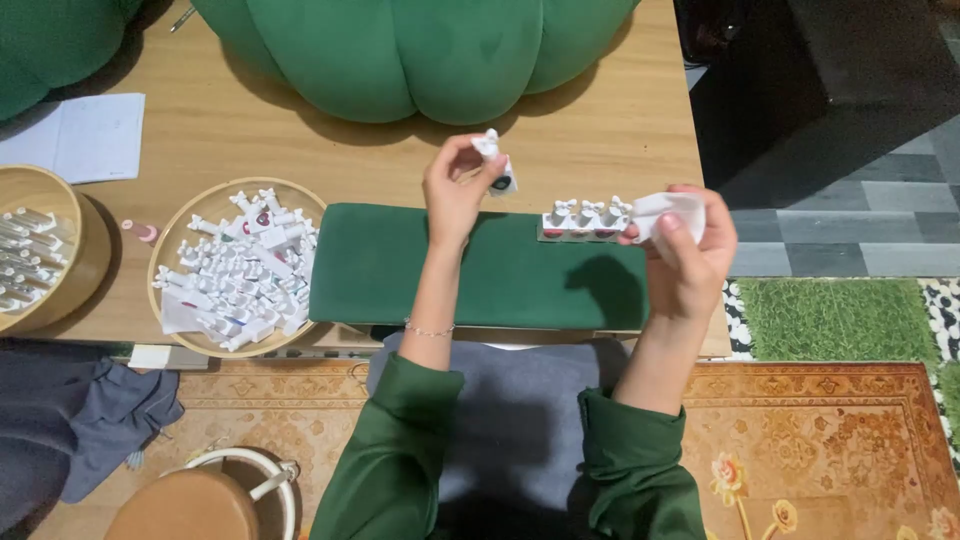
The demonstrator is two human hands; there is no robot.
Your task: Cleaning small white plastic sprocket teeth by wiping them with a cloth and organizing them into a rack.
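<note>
Head view looks straight down on a wooden table [600,130], and both hands are up over a green cushioned pad [480,270] at the middle of the frame. Left hand [455,190] sits just above the pad's upper edge, fingers pinched around a small white clip-like piece [495,165] with a dark round spot, lifted clear of the surface and tilted, seemingly so the piece can be looked at. Right hand [690,250], at the right end of the pad, has its fingers curled around a white strip holder [665,210], and a short row of matching white pieces [585,218] with reddish bases runs leftward from it along the pad's top edge, lined up side by side so they read as one neat rank; whether the row rests on the pad or hangs from the holder I cannot tell. Over at left centre, a shallow round wooden tray [170,275] is heaped with loose white pieces, close to the left hand for easy picking. Further left, a second round basket [75,260] holds paler tubes laid parallel. A big green pumpkin-shaped cushion [420,50] fills the top of the frame, a white sheet [85,135] lies at upper left, patterned rug [820,440] below
</note>
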